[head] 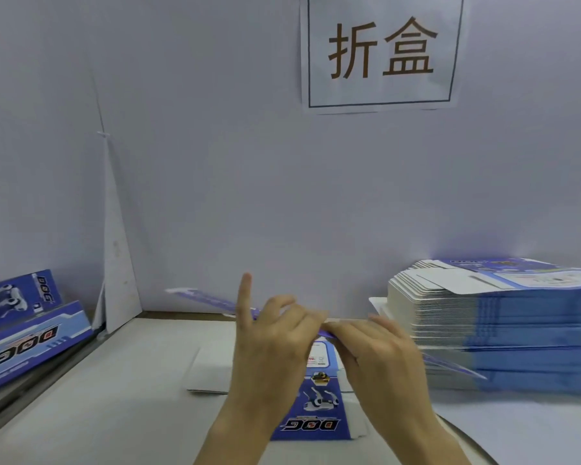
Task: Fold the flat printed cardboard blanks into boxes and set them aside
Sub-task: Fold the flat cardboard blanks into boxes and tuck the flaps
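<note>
Now both hands are on the blue DOG-printed blank [319,404] at the middle of the table [114,414], its printed panel facing the camera and a flap trailing off to the left. The left hand [269,340] pinches the top fold, index finger sticking straight up. The right hand [376,350] curls its fingers over the same fold (motion blur softens the fingertips). Just right of them a tall stack of flat blanks [503,330] rests on the table. At far left, folded DOG boxes [27,333] lean together. A paper sign [379,52] hangs on the wall.
</note>
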A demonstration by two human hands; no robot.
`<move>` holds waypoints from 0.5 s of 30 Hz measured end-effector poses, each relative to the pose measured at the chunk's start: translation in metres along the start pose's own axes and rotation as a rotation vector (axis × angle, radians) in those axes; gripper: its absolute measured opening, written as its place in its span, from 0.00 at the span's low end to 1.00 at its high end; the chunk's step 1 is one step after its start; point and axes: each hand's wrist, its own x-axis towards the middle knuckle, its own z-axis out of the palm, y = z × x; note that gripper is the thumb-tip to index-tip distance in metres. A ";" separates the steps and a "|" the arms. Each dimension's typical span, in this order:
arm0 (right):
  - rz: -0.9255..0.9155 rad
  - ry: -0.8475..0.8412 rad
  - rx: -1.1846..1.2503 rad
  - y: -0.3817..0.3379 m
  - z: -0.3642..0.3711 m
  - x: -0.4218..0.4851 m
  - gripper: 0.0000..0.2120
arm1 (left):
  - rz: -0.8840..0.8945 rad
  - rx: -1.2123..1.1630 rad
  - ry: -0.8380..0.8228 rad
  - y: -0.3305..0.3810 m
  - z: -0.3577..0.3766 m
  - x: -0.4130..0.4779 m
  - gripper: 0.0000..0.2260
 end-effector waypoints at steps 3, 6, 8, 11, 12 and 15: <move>0.005 0.134 -0.059 -0.002 0.003 0.001 0.16 | -0.121 -0.037 0.051 -0.014 -0.006 0.000 0.13; 0.203 0.312 0.051 -0.004 -0.012 0.012 0.29 | -0.230 -0.103 0.143 -0.023 -0.011 0.002 0.10; 0.310 0.434 0.125 -0.002 -0.025 0.019 0.32 | -0.279 -0.187 0.169 -0.027 -0.018 0.005 0.04; 0.443 0.432 0.258 0.010 -0.038 0.024 0.39 | -0.627 -0.682 0.131 -0.026 -0.034 0.016 0.06; 0.502 0.346 0.381 0.014 -0.040 0.024 0.39 | -0.767 -0.930 0.117 -0.024 -0.037 0.019 0.06; 0.680 0.034 0.925 0.018 -0.046 0.026 0.27 | -1.017 -1.383 -0.056 -0.022 -0.036 0.021 0.16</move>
